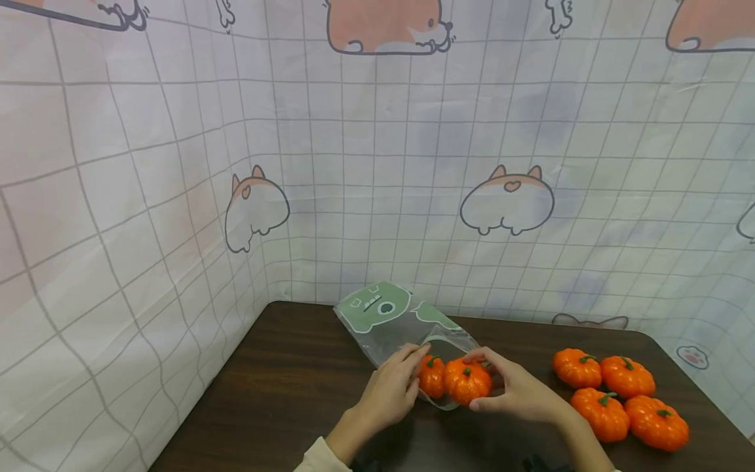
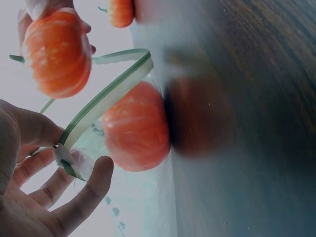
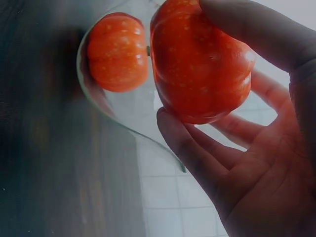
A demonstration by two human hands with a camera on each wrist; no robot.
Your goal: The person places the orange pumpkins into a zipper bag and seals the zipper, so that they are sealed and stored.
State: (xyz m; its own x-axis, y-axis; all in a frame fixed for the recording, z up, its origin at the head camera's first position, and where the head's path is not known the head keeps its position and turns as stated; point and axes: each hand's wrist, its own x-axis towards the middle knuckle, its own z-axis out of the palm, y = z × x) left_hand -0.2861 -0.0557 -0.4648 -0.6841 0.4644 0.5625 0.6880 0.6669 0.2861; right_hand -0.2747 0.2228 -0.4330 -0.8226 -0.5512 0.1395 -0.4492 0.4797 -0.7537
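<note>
A clear plastic bag (image 1: pixel 383 337) with green cartoon printing lies on the table, its green-edged mouth (image 2: pixel 111 91) held wide. At that rim my left hand (image 1: pixel 385 391) pinches the bag's edge between thumb and finger. One small orange pumpkin (image 1: pixel 432 378) sits just inside the opening, as the left wrist view also shows. My right hand (image 1: pixel 518 392) grips a second orange pumpkin (image 3: pixel 197 64) with thumb and fingers round its sides. It is held up at the bag's mouth, overlapping the first pumpkin in the head view.
Several more orange pumpkins (image 1: pixel 604 414) with green stems stand grouped on the right side of the dark wooden table (image 1: pixel 283 387). A white gridded cloth (image 1: pixel 377 196) with cartoon corgis hangs behind the table and along its left side.
</note>
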